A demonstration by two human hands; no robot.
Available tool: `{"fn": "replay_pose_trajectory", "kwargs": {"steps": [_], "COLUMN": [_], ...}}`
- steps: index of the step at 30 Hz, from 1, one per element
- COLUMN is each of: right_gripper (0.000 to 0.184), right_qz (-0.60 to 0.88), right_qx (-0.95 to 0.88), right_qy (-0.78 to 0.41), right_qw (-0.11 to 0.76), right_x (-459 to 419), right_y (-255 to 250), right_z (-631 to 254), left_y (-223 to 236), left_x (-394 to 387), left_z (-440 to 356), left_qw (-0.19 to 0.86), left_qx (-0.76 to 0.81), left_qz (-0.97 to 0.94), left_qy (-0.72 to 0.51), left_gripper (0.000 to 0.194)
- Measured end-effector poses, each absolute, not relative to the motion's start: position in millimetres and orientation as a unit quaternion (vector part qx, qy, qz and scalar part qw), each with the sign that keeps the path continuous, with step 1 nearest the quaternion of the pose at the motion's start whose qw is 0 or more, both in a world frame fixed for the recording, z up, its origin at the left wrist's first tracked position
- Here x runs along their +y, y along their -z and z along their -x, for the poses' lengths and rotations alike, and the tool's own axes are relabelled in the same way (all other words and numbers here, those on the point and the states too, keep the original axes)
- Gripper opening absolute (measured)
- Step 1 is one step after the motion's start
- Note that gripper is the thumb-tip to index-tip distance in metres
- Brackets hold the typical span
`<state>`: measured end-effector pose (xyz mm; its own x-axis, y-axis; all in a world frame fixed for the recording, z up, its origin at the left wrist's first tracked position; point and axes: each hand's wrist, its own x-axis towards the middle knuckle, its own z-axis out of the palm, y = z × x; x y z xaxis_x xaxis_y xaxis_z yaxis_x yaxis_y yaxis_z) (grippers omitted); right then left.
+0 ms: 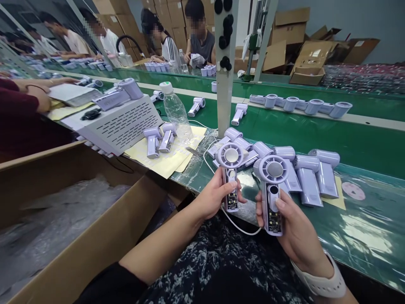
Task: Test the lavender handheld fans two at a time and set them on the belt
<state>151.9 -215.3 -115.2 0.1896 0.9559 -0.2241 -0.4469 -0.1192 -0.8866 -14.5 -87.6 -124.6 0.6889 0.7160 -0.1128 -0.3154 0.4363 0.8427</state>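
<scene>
My left hand [221,190] is closed around the handle of a lilac handheld fan [232,169], its thumb lying on the front. In my right hand [292,215] is a second lilac handheld fan [272,190], gripped by the handle with the thumb beside an oval button piece. Both fans are upright with their round grilles facing me, and circuit boards show in their open handle fronts. Just beyond them, several more lilac fans [308,181] lie in a row on the green bench [363,223]. A white cable [243,231] loops below the two held fans.
Left of me stands a cardboard box [126,219] with clear plastic bags. A vented metal unit [123,122], a plastic bottle [177,109] and two fans on yellow paper [167,164] are nearby. A white post [225,84] rises before the green conveyor [284,131]. Co-workers sit across it.
</scene>
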Motion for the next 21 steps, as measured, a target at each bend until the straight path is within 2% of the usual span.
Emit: {"fn": "replay_pose_trajectory", "kwargs": {"steps": [14,18,21], "right_gripper": [0.029,0.028,0.038], "right_qz": [0.483,0.471,0.451], "right_qx": [-0.298,-0.279,-0.238], "right_qy": [-0.525,-0.536,-0.569], "right_qw": [0.634,0.643,0.645], "right_x": [-211,-212,-212], "right_y": [99,104,108], "right_z": [-144,-147,-147], "left_y": [115,114,119], "left_x": [-93,-95,-96], "left_z": [20,18,15], "left_qw": [0.81,0.799,0.786], "left_qx": [0.21,0.243,0.246], "left_qz": [-0.456,-0.46,-0.477], "left_qy": [-0.303,-0.302,-0.307], "left_gripper": [0.048,0.063,0.07]}}
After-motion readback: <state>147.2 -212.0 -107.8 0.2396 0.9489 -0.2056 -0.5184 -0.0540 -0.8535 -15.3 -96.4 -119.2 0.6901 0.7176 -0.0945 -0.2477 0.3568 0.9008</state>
